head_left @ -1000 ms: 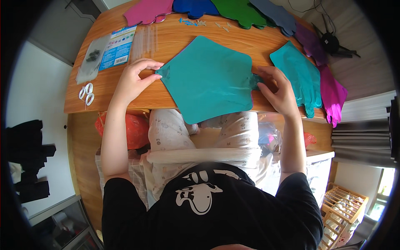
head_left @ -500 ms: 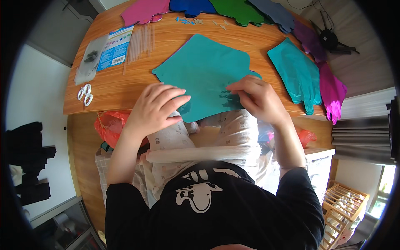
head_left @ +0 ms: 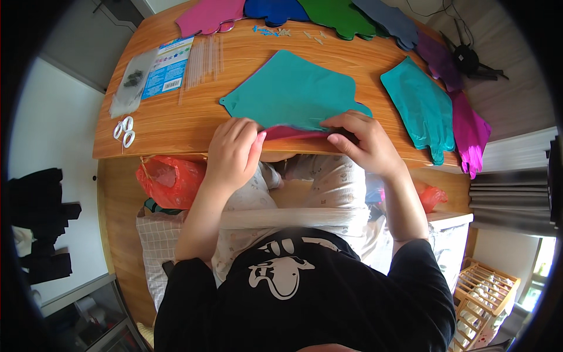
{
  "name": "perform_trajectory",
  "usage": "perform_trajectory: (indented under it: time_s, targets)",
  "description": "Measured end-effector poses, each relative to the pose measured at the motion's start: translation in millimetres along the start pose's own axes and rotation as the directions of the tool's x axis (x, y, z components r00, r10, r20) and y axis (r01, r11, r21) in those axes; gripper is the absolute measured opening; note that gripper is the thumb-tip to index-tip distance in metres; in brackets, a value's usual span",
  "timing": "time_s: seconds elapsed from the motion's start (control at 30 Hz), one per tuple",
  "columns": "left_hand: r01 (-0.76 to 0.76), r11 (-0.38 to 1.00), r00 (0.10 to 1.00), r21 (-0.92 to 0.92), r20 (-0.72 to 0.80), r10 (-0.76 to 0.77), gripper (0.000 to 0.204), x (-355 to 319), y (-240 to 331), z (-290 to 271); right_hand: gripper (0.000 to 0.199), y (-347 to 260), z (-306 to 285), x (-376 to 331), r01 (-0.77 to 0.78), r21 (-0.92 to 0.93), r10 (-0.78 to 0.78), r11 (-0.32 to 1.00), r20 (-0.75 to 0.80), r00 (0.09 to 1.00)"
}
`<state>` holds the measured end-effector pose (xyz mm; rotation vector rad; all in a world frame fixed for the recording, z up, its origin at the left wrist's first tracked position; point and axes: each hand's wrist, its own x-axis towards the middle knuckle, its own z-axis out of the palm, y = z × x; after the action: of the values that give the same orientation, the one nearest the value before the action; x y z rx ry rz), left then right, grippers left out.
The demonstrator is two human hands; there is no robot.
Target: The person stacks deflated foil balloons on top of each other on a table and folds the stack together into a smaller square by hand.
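Note:
A flat teal foil balloon lies on the wooden table, with a magenta layer showing under its near edge. My left hand pinches that near edge at the table's front. My right hand grips the same edge a little to the right, fingers curled over the teal sheet. Both hands hold the balloon's lower edge, which is lifted slightly off the table.
Another teal balloon and a magenta one lie to the right. Pink, blue, green and grey balloons line the far edge. Clear straws, a printed card, white rings sit left. A red bag hangs below.
Both hands moved from the balloon's left and right corners inward and down to its near edge. The edge is now lifted, showing a magenta layer beneath.

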<state>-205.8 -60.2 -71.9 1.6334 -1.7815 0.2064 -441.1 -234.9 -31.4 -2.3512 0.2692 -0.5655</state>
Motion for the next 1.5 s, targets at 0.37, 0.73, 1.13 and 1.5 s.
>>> perform_trajectory:
  time_s: [0.37,0.73,1.13,1.5]
  targets:
    - [0.222,0.975,0.973,-0.025,-0.060,-0.223,0.013,12.5,11.4,5.5,0.020,4.3,10.0,8.3,-0.073,0.035,0.077,0.997,-0.114,0.991]
    - [0.308,0.920,0.938,0.241,0.085,-0.336,0.012,16.2,12.7,0.2,0.015,6.3,8.9,17.6,-0.217,0.016,0.217,0.976,-0.061,0.974]
    - [0.016,0.991,0.998,0.134,0.064,-0.025,0.069,-2.7,58.7,26.5,0.014,12.2,10.7,18.9,-0.208,0.067,0.211,0.976,-0.054,0.976]
    - [0.040,0.987,0.989,0.159,0.136,-0.062,0.076,-5.2,53.4,33.7,0.016,10.5,12.1,18.0,-0.161,-0.001,0.161,0.987,-0.074,0.984]
